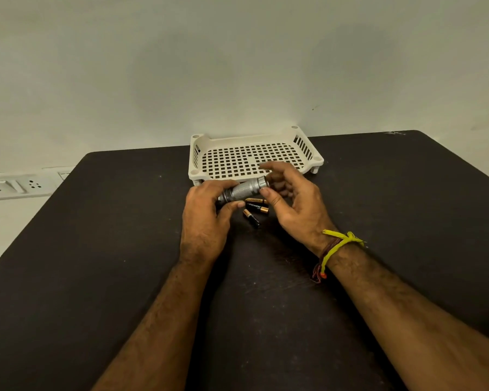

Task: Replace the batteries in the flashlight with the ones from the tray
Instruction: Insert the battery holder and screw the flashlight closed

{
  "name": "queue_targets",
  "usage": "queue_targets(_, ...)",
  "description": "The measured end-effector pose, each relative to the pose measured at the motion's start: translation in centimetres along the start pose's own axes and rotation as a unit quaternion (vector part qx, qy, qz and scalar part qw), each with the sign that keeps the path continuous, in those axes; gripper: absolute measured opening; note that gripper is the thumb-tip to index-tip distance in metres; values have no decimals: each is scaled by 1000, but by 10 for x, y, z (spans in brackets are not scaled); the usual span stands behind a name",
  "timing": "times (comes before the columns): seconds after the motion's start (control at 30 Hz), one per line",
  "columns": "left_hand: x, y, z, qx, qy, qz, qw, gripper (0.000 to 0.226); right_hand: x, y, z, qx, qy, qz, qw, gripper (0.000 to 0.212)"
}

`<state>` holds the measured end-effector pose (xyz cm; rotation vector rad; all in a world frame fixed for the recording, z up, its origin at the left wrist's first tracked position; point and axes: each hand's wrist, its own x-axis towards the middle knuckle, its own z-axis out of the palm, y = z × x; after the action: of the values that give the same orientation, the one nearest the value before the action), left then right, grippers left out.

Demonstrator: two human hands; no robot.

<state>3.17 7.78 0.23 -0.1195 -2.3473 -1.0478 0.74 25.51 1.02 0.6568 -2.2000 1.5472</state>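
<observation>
A silver knurled flashlight [244, 189] is held just above the dark table, lying sideways. My left hand [206, 215] grips its left end between thumb and fingers. My right hand [290, 200] is at its right end, fingers spread, thumb tip touching the rim there. Three black-and-copper batteries [255, 207] lie loose on the table right below the flashlight, one apart from the other two. Behind my hands stands the white perforated tray [246, 158]; nothing shows on its visible floor.
The dark table [124, 249] runs to a pale wall at the back, and the tray sits at that far edge. A white socket strip [17, 186] is on the wall at the left. A yellow thread band circles my right wrist.
</observation>
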Motion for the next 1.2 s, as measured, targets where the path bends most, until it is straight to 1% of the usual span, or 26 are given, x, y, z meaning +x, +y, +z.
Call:
queue_targets(0.1, 0, 0, 0, -9, -15, 9, 1000, 38, -1, 1, 1, 8, 33, 18, 999, 17)
queue_targets(0.2, -1, 1, 1, -14, -24, 11, 1000, 38, 0, 2, -4, 30, 56, 33, 997, 24)
queue_targets(0.3, -1, 0, -1, -16, -9, 0, 1000, 36, 0, 1, -3, 30, 16, 8, 999, 38)
queue_targets(0.37, -1, 0, -1, -10, -7, -1, 1000, 37, -1, 1, 1, -2, 3, 3, 1000, 32)
queue_targets(0.43, -1, 0, -1, -7, -11, 0, 1000, 37, -1, 2, 2, -22, 20, 20, 999, 18)
queue_targets(0.47, -1, 0, -1, -7, -13, 1, 1000, 37, -1, 3, 1, -16, 28, 34, 999, 17)
queue_targets(0.53, -1, 1, 0, -7, -16, 4, 1000, 37, -1, 2, -2, 9, 29, 44, 999, 22)
queue_targets(0.63, -1, 0, 0, -5, -10, -6, 1000, 39, -1, -2, -1, 12, -6, 9, 1000, 35)
queue_targets(0.7, 0, 0, 0, -1, -8, -7, 1000, 39, -2, -3, 3, -13, -5, -1, 1000, 27)
queue_targets(0.77, -1, 0, 0, -4, -12, 0, 1000, 39, -2, 0, 3, -14, 27, 21, 999, 20)
queue_targets(0.8, -1, 1, 0, -6, -15, 6, 1000, 39, -2, 0, 2, 2, 38, 36, 999, 20)
queue_targets(0.87, -1, 2, 0, -6, -16, 12, 1000, 38, -1, -1, -1, 30, 32, 45, 998, 22)
queue_targets(0.93, -1, 1, -1, -4, -7, 1, 1000, 38, -1, -3, -1, 27, 5, 20, 999, 36)
queue_targets(0.97, 0, 1, -1, -5, -2, -4, 1000, 38, -2, -3, 0, 16, -4, 10, 1000, 37)
queue_targets(1.07, -1, 1, 0, -7, 2, -3, 1000, 39, -2, -1, 3, -8, 17, 20, 1000, 20)
queue_targets(1.13, -1, 2, 0, -6, -3, 8, 1000, 40, -1, -1, 0, 4, 36, 42, 998, 21)
queue_targets(1.2, -1, 1, 1, -2, -3, 15, 1000, 39, 0, -3, -2, 26, 27, 38, 999, 28)
